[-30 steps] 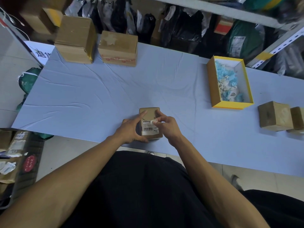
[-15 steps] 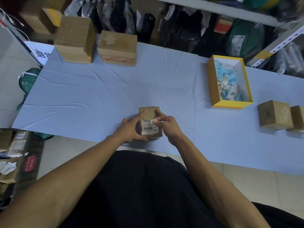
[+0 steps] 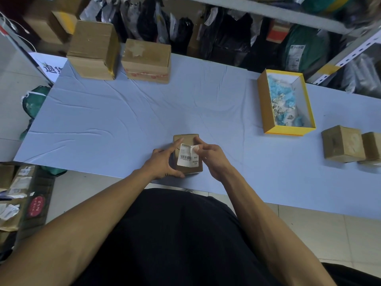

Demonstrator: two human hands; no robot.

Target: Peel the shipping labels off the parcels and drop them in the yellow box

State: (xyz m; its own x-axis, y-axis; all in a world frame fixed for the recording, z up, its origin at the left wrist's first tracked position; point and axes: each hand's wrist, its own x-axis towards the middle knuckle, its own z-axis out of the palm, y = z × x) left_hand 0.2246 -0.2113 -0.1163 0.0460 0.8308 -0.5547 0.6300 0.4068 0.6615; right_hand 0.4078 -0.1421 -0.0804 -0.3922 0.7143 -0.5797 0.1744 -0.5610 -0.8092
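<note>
My left hand [image 3: 162, 162] grips the small brown cardboard parcel [image 3: 186, 154] at lower centre. My right hand [image 3: 212, 156] pinches the top-right corner of the white barcoded shipping label [image 3: 186, 156], which reads "MX" and has its long axis running up the frame.

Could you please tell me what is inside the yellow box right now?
The yellow box holds a heap of crumpled blue and white paper scraps. Whatever lies under the heap is covered.

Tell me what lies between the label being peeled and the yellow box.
Nothing visible does. From the shipping label, pinched by the right hand, only bare tablecloth lies on the way to the yellow box; the small parcels sit beyond it.
</note>
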